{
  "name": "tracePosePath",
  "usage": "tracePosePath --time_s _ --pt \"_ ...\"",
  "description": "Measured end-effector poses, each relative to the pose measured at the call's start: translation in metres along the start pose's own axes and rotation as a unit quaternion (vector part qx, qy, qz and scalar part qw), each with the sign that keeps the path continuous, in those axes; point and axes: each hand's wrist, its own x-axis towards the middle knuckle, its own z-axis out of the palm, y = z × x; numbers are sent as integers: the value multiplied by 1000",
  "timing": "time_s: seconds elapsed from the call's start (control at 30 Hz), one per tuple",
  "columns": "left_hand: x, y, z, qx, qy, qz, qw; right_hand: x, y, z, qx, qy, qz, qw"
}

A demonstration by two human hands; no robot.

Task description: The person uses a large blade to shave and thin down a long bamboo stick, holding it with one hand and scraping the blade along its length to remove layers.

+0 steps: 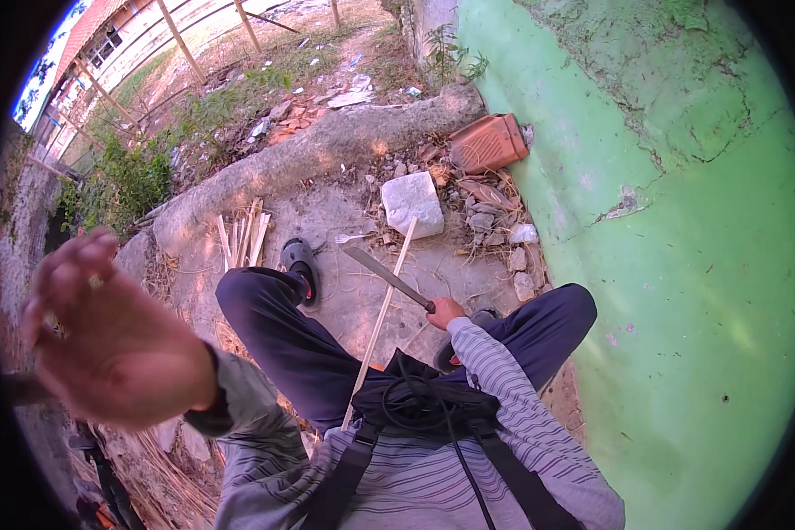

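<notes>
Between your knees point(581, 305), your right hand point(447, 312) grips a long grey metal knife point(387, 276); your raised left hand point(124, 340) is loosely unclenched.

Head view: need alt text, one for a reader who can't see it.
A person's right hand grips a long-bladed knife, which crosses a thin pale strip in view. The left hand, blurred and seemingly empty, is raised near the camera. Beyond are more pale strips, a white block and a green wall.

2 hands point(119, 344) point(446, 313) | 1 knife point(387, 276) | 1 large white block point(412, 203) | 2 shoes point(300, 265) point(443, 356)
</notes>
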Motion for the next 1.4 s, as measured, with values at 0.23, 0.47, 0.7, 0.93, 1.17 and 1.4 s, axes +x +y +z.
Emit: tracePosePath --time_s 0.23,0.47,0.7,0.93,1.17,1.4 --pt "-398 -156 10 367 -518 -506 584 -3 5 -7 23 -6 5 1000" --pt "-481 -136 32 288 -461 -662 516 -4 2 -8 8 1 7 1000" --pt "-500 -149 29 238 -377 -692 568 -7 -19 -15 18 9 -53 998" --pt "-482 -136 37 228 -384 -670 593 -11 -20 -25 51 38 -59 996" --pt "-464 -119 36 215 -382 -671 598 -7 -20 -25 46 35 -89 994" --pt "-468 -114 21 214 -413 -657 593 2 -9 -32 58 46 -97 993"
